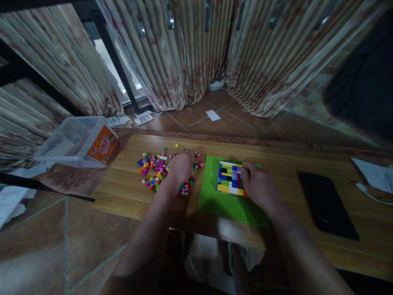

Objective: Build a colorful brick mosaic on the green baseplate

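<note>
Where loose bricks (159,170) lie scattered on the wooden worktop (129,184), your left hand (181,166) rests curled over them, grip unclear. Your right hand (259,186) presses the brick patch (229,178) on the green baseplate (221,203); grip unclear. Phone (325,205) further right.

In front of you sits a low wooden plank table (276,164). On it lie a scatter of small multicoloured plastic bricks (156,170), a bright green studded baseplate (215,196), a flat black phone (327,205), and a clear plastic storage box (73,141) overhanging its far left corner.
</note>
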{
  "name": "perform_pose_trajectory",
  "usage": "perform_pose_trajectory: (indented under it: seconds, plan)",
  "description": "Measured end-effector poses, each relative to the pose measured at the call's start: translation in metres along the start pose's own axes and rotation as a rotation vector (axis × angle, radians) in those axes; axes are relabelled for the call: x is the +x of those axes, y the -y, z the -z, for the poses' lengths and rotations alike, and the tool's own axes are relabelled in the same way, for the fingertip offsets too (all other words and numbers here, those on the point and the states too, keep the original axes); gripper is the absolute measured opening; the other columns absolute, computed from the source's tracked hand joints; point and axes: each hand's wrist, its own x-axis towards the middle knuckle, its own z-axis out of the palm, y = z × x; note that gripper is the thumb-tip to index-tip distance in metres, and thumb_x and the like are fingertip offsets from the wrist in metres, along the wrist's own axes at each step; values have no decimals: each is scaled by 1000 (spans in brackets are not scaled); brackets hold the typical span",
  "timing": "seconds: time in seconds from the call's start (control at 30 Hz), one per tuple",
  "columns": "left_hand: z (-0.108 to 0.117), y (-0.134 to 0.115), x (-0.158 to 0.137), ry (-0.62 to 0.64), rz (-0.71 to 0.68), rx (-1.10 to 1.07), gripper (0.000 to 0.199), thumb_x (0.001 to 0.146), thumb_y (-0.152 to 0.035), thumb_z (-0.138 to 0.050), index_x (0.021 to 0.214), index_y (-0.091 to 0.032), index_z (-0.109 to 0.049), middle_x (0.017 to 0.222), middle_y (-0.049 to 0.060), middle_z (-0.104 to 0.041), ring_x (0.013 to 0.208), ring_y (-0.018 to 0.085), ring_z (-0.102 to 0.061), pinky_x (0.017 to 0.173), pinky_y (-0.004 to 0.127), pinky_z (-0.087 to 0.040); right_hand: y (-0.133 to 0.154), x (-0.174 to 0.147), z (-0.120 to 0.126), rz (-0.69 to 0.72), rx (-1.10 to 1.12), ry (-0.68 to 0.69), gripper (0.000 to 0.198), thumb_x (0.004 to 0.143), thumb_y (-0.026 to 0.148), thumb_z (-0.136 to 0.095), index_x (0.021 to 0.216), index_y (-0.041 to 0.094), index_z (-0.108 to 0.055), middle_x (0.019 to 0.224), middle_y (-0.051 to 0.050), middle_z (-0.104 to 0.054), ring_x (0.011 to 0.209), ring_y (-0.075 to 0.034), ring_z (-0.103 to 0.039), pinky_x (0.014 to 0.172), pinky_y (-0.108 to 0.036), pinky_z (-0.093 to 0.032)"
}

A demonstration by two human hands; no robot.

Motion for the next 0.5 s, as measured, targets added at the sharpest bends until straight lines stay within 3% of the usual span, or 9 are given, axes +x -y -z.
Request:
perform_pose_trajectory:
  seconds: [0.2, 0.5]
  plan:
    - [1, 7, -4, 5, -148, -65, 33, 89, -17, -44, 105, -22, -72, 108, 7, -73, 100, 20, -67, 90, 29, -50, 0, 0, -1, 1, -1, -8, 43, 99, 36, -31, 125, 15, -59, 108, -15, -72, 88, -25, -68, 76, -33, -45]
    - [-1, 1, -7, 36, -175, 2, 35, 77, -11, -52, 101, -24, -73, 99, 7, -74, 100, 24, -67, 88, 32, -51, 0, 0, 0, -10, -10, 4, 43, 99, 35, -32, 125, 16, -59, 108, -15, -72, 89, -25, -68, 77, -34, -45]
